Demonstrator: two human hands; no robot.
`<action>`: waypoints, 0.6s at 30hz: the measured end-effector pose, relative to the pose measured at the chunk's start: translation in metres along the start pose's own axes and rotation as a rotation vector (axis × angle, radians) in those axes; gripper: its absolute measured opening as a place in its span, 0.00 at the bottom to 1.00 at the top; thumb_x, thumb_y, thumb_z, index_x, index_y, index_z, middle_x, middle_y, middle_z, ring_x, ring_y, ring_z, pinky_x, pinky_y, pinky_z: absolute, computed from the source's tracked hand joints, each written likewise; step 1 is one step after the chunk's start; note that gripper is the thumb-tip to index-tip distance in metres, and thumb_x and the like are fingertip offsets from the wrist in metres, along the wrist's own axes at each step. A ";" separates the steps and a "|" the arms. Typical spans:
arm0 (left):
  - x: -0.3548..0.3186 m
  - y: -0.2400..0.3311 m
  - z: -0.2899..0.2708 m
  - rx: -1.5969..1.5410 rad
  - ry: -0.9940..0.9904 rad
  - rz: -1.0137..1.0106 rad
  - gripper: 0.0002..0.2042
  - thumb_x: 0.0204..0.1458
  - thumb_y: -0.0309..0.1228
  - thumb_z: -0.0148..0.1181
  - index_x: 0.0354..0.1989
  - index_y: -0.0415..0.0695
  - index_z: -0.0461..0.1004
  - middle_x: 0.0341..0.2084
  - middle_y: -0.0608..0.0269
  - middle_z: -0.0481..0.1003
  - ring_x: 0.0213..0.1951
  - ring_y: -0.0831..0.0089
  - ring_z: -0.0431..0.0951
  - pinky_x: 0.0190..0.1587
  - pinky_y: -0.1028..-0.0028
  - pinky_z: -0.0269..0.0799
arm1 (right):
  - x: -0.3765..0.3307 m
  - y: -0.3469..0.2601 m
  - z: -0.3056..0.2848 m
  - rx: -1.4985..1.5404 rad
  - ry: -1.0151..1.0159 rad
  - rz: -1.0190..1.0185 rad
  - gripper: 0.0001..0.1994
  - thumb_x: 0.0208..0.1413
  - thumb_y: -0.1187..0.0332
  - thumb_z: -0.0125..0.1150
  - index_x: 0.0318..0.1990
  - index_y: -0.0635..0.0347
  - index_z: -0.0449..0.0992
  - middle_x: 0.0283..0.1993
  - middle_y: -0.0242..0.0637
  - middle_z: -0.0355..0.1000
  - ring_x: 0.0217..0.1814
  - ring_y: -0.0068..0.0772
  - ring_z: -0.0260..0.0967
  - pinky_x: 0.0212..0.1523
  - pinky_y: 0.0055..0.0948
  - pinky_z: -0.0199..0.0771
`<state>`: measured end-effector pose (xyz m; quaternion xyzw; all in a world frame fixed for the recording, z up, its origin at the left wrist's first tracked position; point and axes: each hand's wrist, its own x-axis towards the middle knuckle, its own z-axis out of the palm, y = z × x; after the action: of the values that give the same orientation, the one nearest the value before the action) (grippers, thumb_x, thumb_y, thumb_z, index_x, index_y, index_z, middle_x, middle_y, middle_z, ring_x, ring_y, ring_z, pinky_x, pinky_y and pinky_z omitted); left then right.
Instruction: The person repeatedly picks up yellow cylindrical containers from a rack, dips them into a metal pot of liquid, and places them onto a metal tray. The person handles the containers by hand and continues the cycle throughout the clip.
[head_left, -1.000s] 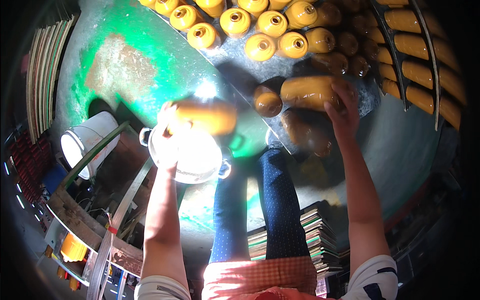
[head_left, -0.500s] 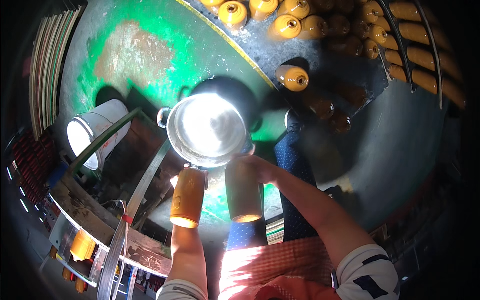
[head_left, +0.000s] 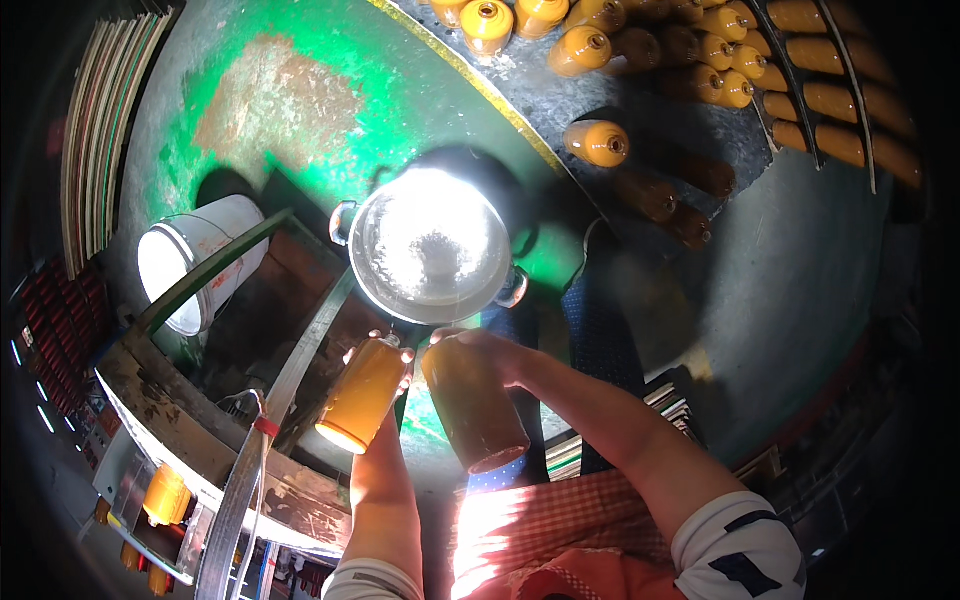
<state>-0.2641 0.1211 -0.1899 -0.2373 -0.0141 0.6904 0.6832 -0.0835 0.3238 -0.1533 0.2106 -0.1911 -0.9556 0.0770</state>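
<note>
My left hand (head_left: 407, 374) is closed round the neck end of a glossy orange bottle (head_left: 362, 395), which tilts with its neck toward a metal pot (head_left: 430, 245) and its base toward me. My right hand (head_left: 487, 352) grips the top of a second bottle (head_left: 474, 405), which looks brownish in shadow; its neck is hidden under my fingers. Both bottles are just on my side of the two-handled pot, apart from its rim. Bright glare covers much of the pot's inside, and what it holds is hard to make out.
Several orange bottles (head_left: 580, 50) stand on the dark floor at the far right, one (head_left: 597, 143) apart from the others, beside a rack of bottles (head_left: 835, 100). A white bucket (head_left: 205, 260) lies tipped at left by a wooden frame (head_left: 300, 350). Stacked boards (head_left: 110, 130) lean at far left.
Both bottles have drawn back from the pot. The left one now slants with its base to the left, the right one with its base to the right. The pot's right handle has come into view.
</note>
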 end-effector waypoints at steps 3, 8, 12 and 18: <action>0.001 -0.009 0.010 -0.034 0.073 -0.015 0.25 0.62 0.50 0.49 0.64 0.52 0.66 0.56 0.31 0.66 0.46 0.33 0.72 0.41 0.54 0.79 | 0.000 0.002 -0.007 0.037 -0.061 0.004 0.13 0.64 0.69 0.53 0.55 0.59 0.69 0.47 0.35 0.73 0.46 0.25 0.73 0.47 0.27 0.75; 0.009 -0.020 -0.006 0.110 0.181 0.100 0.28 0.63 0.51 0.45 0.63 0.43 0.65 0.55 0.44 0.70 0.50 0.29 0.70 0.38 0.48 0.77 | -0.056 -0.026 -0.023 -0.243 0.148 -0.123 0.23 0.61 0.61 0.57 0.61 0.63 0.68 0.54 0.39 0.72 0.54 0.29 0.71 0.55 0.32 0.73; 0.069 -0.038 0.006 0.719 0.673 0.164 0.26 0.61 0.51 0.50 0.59 0.43 0.67 0.44 0.45 0.75 0.39 0.48 0.78 0.37 0.53 0.78 | -0.170 -0.061 -0.056 -0.503 0.401 -0.486 0.25 0.58 0.59 0.59 0.60 0.62 0.69 0.53 0.38 0.72 0.55 0.30 0.70 0.59 0.31 0.69; 0.222 -0.106 0.037 1.457 0.447 0.117 0.19 0.52 0.26 0.64 0.53 0.38 0.75 0.49 0.58 0.76 0.54 0.68 0.74 0.52 0.69 0.72 | -0.287 -0.090 -0.110 -1.384 1.326 -1.014 0.18 0.47 0.72 0.69 0.49 0.54 0.81 0.56 0.40 0.68 0.60 0.38 0.67 0.62 0.33 0.66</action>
<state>-0.1680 0.3501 -0.1888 0.1388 0.5962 0.4958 0.6160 0.2165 0.4347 -0.1741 0.6504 0.5785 -0.4728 -0.1371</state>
